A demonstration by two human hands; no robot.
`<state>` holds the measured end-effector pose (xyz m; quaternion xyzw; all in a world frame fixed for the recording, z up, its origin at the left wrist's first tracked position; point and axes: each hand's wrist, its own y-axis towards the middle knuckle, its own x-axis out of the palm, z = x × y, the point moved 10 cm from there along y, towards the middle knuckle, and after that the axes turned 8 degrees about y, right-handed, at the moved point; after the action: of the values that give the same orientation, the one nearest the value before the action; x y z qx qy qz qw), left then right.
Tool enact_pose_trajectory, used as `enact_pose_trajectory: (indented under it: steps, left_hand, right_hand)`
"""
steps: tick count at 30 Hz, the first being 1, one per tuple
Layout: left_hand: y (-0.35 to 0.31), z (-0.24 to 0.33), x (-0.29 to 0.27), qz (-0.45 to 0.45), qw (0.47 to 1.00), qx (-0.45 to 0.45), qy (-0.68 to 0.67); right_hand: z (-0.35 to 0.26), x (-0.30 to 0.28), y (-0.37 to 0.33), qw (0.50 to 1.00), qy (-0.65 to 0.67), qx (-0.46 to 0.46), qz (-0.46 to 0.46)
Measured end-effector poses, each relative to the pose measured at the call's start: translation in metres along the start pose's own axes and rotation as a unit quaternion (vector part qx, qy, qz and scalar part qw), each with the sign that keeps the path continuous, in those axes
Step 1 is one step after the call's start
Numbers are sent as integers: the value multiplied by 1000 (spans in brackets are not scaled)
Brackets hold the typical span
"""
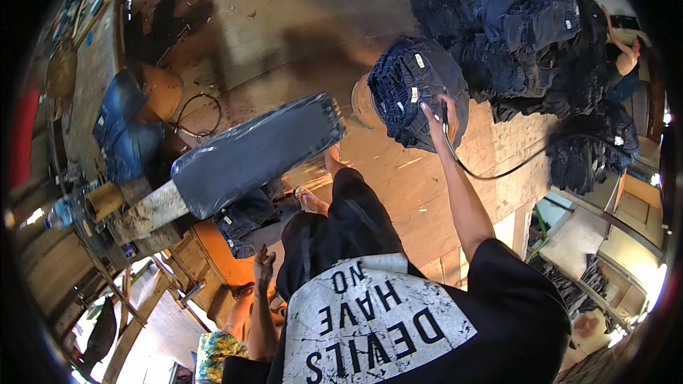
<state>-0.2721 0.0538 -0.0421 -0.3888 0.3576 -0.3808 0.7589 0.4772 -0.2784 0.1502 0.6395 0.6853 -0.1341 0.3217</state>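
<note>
My right hand reaches forward over a stack of folded dark jeans, which rests on a round wooden stool. Its fingers close round the end of a black hose; whatever tool is on that end is mostly hidden. The hose curves away to the right. Low at my left side, my left hand hangs with loosely bent fingers apart and nothing in them. It is nearest to dark jeans lying under a long, dark padded board.
A big heap of dark jeans fills the far right. Blue jeans hang at the left by another stool. A wooden beam carries the board. Another person's hand shows at the right edge; floral fabric is lower left.
</note>
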Motion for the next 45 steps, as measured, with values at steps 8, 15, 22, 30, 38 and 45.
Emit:
enact_pose_trajectory:
  steps: [8,15,22,30,38,45]
  left_hand:
    - [-62,399,118,-182,902,185,345]
    - [-50,663,278,-265,843,381,273]
    - [19,729,348,-193,788,523,261]
    - [61,681,195,-139,744,484,440]
    - [-1,566,-62,91,785,545,280]
    - [-89,480,-130,345,753,517,216]
  right_hand:
    - [77,75,57,999,-36,11,-5]
    - [44,9,63,997,66,25,19]
    - [-72,46,-6,991,128,24,10]
    - [-163,97,-64,988,114,-6,-104]
    - [-388,172,-173,929,219,-116,-276]
    - [-436,207,-191,864,265,-263,-337]
